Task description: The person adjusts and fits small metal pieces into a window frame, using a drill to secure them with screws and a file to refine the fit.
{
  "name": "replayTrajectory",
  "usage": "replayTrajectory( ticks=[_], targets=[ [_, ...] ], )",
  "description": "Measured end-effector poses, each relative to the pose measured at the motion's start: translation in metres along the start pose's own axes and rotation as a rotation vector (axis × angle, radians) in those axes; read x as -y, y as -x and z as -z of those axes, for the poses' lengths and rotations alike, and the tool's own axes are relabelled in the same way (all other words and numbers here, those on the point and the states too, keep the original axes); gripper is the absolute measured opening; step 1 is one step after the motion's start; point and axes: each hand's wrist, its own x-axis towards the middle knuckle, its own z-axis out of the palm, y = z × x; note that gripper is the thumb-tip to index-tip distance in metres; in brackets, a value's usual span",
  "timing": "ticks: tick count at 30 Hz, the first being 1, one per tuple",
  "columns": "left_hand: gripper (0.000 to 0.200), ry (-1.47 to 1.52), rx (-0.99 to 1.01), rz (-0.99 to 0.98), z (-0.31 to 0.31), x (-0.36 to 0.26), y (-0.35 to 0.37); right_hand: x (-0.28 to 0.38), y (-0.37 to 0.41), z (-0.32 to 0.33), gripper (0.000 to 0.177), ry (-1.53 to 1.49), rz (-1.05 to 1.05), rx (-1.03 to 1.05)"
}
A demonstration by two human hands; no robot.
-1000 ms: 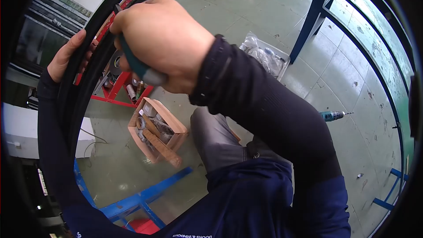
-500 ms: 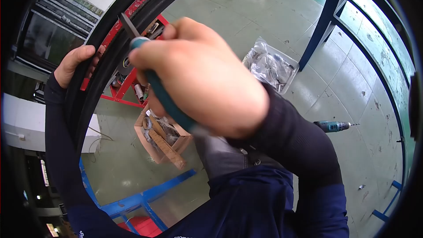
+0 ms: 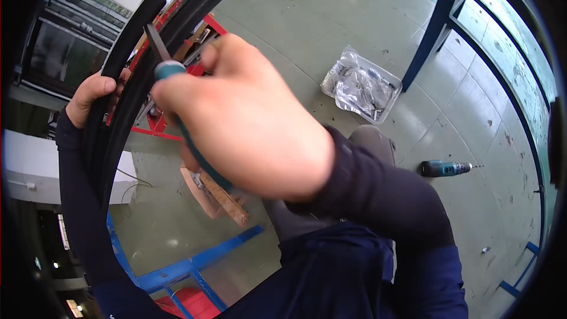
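Grasping a teal-handled tool in the clenched right hand, over the black frame at left; clasping that frame in the left hand, with a drill lying far right.

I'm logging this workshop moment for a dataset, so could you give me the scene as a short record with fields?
left hand: gripping a black frame
right hand: closed around a teal-handled tool
tool tip: at or near the frame; contact unclear
on floor: drill, bit attached; pale tray holding clear plastic bags
partly hidden: cardboard box, behind right hand
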Motion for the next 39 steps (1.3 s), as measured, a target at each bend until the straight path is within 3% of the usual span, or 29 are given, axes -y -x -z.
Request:
replayTrajectory(
  ticks=[6,9,10,11,13,15,20,23,26,28,32,39],
  targets=[
    [0.055,0.015,-0.044,-0.030,-0.003,0.003,0.001,0.001,-0.013,0.001,0.011,0.070,0.061,-0.022],
    [0.054,0.014,0.009,0.021,-0.007,-0.006,0.005,0.006,0.003,-0.003,0.009,0.197,0.094,-0.146],
    [0.054,0.001,-0.019,0.003,-0.004,-0.001,0.006,0.003,0.006,-0.003,0.009,0.394,0.251,-0.153],
    [0.053,-0.025,-0.038,-0.012,-0.003,0.000,0.004,-0.006,-0.001,0.001,0.005,0.772,0.611,-0.141],
    [0.052,-0.057,-0.030,0.015,-0.010,-0.008,0.005,-0.031,-0.039,0.009,0.012,1.073,0.932,-0.022],
    [0.052,-0.043,-0.019,-0.031,-0.008,-0.006,-0.001,-0.020,-0.052,0.006,0.007,0.911,0.771,0.053],
    [0.053,-0.140,-0.022,-0.018,-0.005,-0.009,0.003,0.022,0.012,0.003,0.006,0.268,0.131,-0.176],
    [0.050,-0.143,-0.037,-0.028,-0.011,-0.011,0.003,0.016,-0.018,-0.001,0.007,0.144,0.067,-0.108],
    [0.045,-0.156,-0.010,0.008,-0.001,-0.009,-0.002,0.024,0.007,-0.001,0.010,0.059,-0.019,-0.116],
    [0.043,-0.183,-0.098,-0.017,0.005,-0.001,-0.006,0.028,0.012,-0.003,0.012,0.006,-0.061,-0.113],
    [0.043,-0.189,-0.088,-0.023,-0.006,-0.011,-0.001,0.021,-0.034,-0.009,0.018,-0.167,-0.109,-0.007],
    [0.041,-0.206,-0.118,-0.033,0.006,-0.004,-0.007,0.020,-0.009,0.007,0.011,0.306,0.076,0.035]
  ],
)
